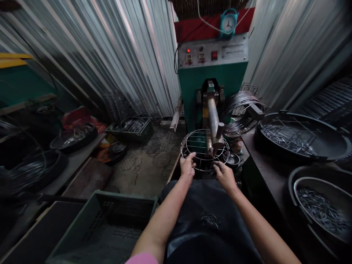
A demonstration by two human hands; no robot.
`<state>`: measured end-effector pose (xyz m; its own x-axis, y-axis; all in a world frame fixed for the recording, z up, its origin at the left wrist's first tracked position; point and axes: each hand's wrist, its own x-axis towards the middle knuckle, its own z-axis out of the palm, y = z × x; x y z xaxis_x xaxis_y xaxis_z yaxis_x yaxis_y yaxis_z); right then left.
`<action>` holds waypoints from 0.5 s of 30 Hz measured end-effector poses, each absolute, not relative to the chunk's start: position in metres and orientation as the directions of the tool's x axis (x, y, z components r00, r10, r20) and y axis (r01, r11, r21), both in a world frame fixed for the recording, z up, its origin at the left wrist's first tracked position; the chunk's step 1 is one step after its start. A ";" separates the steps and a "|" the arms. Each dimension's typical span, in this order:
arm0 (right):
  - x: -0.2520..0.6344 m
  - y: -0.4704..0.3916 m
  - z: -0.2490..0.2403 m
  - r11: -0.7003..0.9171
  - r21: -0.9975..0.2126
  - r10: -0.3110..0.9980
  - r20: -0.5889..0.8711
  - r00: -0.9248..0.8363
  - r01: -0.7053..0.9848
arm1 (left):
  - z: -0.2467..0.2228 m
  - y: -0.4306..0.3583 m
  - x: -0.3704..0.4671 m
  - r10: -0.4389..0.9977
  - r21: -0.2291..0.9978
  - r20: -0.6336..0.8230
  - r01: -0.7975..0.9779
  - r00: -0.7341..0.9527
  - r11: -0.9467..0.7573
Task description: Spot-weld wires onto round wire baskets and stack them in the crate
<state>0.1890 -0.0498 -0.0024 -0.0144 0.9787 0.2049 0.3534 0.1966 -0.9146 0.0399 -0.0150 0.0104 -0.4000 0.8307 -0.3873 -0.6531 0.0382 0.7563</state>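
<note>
A round wire rack (189,141) with parallel bars is held level in front of me, partly under the metal arm of a green spot welder (189,88). My left hand (188,165) is closed on the near left of its rim, thumb on top. At the near right edge, my right hand (224,174) pinches at the rim; whether a small wire piece is also between its fingers I cannot make out. The welder's electrode tip (214,151) comes down over the rack's right part. Several small bent wire pieces (210,219) lie on the dark apron (203,242) over my lap.
A green plastic crate (110,196) stands at lower left. On the right bench (257,161), a black pan (341,141) and a bowl (302,183) hold many wire pieces. Coiled wire (242,106) hangs beside the welder. Wire scraps litter the floor (148,165); a wire-filled crate (132,135) sits at the back.
</note>
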 end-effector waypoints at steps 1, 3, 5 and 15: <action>0.189 -0.050 -0.002 0.181 -0.924 0.982 0.189 -0.008 0.337 | 0.010 -0.015 0.041 0.827 0.758 -0.388 -0.651 -0.406 0.037; 0.189 -0.051 0.000 0.161 -0.938 0.986 0.166 -0.009 0.306 | 0.008 -0.014 0.042 0.816 0.763 -0.396 -0.645 -0.421 0.038; 0.189 -0.052 0.000 0.159 -0.946 0.987 0.162 -0.012 0.281 | 0.007 -0.014 0.044 0.804 0.760 -0.411 -0.649 -0.430 0.042; 0.190 -0.051 0.001 0.170 -0.954 0.985 0.168 -0.030 0.247 | 0.006 -0.016 0.046 0.799 0.740 -0.425 -0.672 -0.425 0.037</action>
